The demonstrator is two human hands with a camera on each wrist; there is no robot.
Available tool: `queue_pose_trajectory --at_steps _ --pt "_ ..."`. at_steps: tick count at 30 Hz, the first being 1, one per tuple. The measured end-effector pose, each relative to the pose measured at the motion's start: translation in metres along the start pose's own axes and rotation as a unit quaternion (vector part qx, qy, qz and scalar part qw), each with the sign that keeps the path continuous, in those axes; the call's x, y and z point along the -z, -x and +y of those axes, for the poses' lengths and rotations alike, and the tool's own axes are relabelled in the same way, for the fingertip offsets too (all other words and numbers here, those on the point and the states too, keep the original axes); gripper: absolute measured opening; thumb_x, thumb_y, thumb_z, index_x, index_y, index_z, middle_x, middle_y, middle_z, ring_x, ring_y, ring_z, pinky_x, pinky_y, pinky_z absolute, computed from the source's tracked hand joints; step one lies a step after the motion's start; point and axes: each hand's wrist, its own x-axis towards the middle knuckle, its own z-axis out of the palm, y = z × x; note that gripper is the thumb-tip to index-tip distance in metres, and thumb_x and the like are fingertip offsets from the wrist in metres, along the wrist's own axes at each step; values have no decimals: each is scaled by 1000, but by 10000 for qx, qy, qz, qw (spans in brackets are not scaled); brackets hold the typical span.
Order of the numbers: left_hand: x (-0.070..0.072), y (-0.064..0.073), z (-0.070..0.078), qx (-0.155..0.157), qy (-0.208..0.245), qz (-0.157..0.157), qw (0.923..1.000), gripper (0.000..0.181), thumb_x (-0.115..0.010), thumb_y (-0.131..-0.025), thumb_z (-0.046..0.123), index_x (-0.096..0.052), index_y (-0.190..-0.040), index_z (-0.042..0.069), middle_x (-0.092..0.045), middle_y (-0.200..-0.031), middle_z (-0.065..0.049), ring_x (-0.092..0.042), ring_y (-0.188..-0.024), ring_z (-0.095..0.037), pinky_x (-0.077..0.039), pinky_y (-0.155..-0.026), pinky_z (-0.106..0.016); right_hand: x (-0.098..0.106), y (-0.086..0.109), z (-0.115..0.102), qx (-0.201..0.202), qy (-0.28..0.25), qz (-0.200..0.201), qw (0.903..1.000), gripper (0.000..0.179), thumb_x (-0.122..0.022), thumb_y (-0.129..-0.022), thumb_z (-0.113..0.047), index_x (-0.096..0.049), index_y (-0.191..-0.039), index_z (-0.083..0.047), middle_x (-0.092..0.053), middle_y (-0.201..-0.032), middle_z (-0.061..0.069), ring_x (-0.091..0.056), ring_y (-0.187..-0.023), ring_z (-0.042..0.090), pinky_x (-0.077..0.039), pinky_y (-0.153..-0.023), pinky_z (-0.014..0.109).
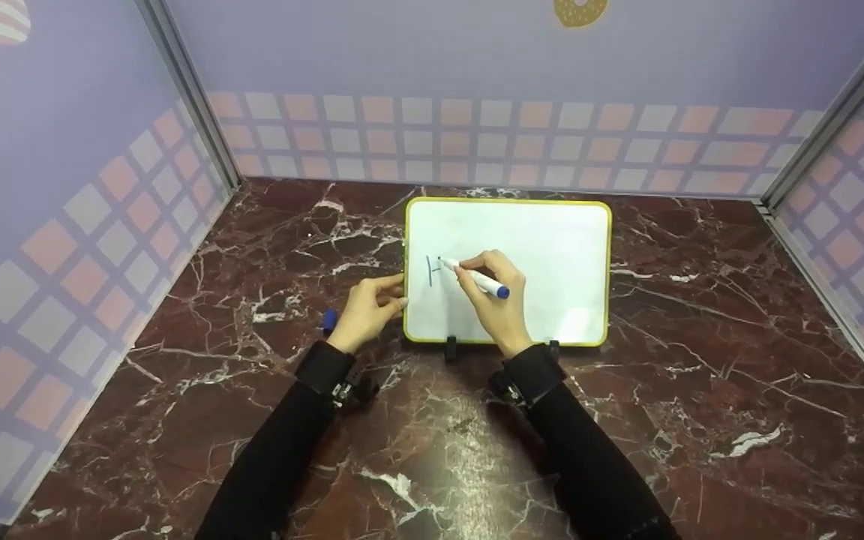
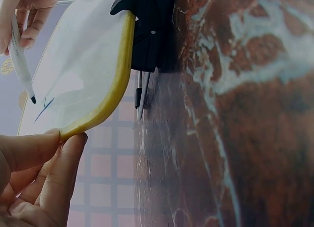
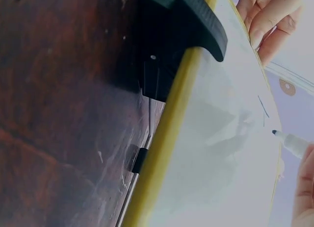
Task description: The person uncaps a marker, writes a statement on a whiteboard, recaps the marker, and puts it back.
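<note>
A small whiteboard (image 1: pixel 544 240) with a yellow frame leans on a black stand (image 2: pixel 149 31) on the table. My left hand (image 1: pixel 368 307) pinches its left edge between thumb and fingers, as the left wrist view shows up close. In my right hand (image 1: pixel 503 300) is a white marker (image 1: pixel 486 283) with a blue end, gripped like a pen, its dark tip (image 3: pixel 274 132) close to the board's upper left part. Blue strokes (image 1: pixel 430 271), one long upright and a short one beside it, mark the board there. The marker's blue cap (image 1: pixel 329 320) lies on the table beside my left wrist.
The dark red marbled table (image 1: pixel 702 420) spreads around the board and toward me. Behind it rises a purple wall panel (image 1: pixel 402 60) with pink and white squares, and similar panels stand at the left and right. Two black stand hooks (image 1: pixel 451 349) hold the board's lower edge.
</note>
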Motion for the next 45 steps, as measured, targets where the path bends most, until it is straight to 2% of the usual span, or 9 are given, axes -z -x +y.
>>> queue_pose_trajectory --at_steps 6,11,17,22,29,32,36,40,45 --pt "-1 0 0 -55 74 -26 10000 46 -63 -94 -2 -51 -138 -8 -67 -118 -29 -71 -101 -37 -64 -83 -31 0 1 6 -16 40 -35 10000 8 -72 -90 -9 -71 -88 -2 -67 -88 12 -67 -85 23 -60 -81 23" --pt "-1 -1 0 -89 4 -30 10000 47 -63 -94 -2 -51 -139 -7 -67 -118 -28 -71 -101 -36 -64 -83 -31 1 1 5 51 108 -80 9999 9 -71 -89 -6 -69 -82 -1 -66 -84 12 -65 -77 19 -57 -72 19" --pt "-1 -1 -2 -112 -32 -32 9999 47 -62 -94 -2 -50 -139 -9 -66 -119 -29 -71 -102 -36 -64 -83 -31 5 1 2 -33 184 -325 9993 17 -70 -84 2 -61 -71 -1 -65 -78 12 -59 -65 17 -45 -58 16" --pt "-1 -1 -3 -122 -18 -10 9999 47 -62 -94 -3 -50 -139 -9 -66 -119 -30 -70 -103 -37 -63 -83 -31 6 1 -1 -180 232 -482 9984 18 -70 -81 7 -59 -68 1 -65 -76 15 -59 -63 17 -42 -56 15" --pt "-1 -1 0 -86 -28 25 10000 46 -62 -94 -3 -51 -138 -9 -67 -118 -29 -71 -101 -37 -64 -82 -31 11 -1 -23 -199 157 39 9997 17 -66 -80 15 -57 -69 8 -63 -74 21 -55 -62 11 -41 -56 12" --pt "-1 -2 -1 -75 -4 28 10000 46 -62 -94 -3 -51 -138 -9 -67 -118 -29 -71 -101 -37 -64 -82 -30 12 -1 -29 -240 106 -4 9997 17 -65 -81 14 -56 -69 7 -63 -74 21 -56 -62 8 -42 -56 12" --pt "-1 -3 -2 -142 22 4 9999 45 -62 -93 -3 -51 -137 -9 -67 -117 -29 -71 -101 -37 -64 -81 -30 11 0 -17 -273 205 3 9994 18 -66 -82 12 -57 -68 6 -63 -74 20 -57 -63 11 -43 -56 12" --pt "-2 -3 -3 -179 42 54 9998 45 -63 -93 -4 -52 -136 -10 -68 -116 -29 -72 -99 -37 -64 -80 -29 9 0 -2 -280 356 210 9988 19 -67 -82 13 -56 -68 5 -62 -73 18 -55 -64 13 -41 -57 12" --pt "-2 -3 -3 -109 104 69 9999 45 -63 -93 -4 -52 -136 -10 -68 -116 -29 -71 -100 -37 -64 -80 -29 9 -1 -8 -311 231 247 9989 16 -68 -83 12 -59 -71 7 -63 -75 20 -57 -64 14 -42 -56 11"
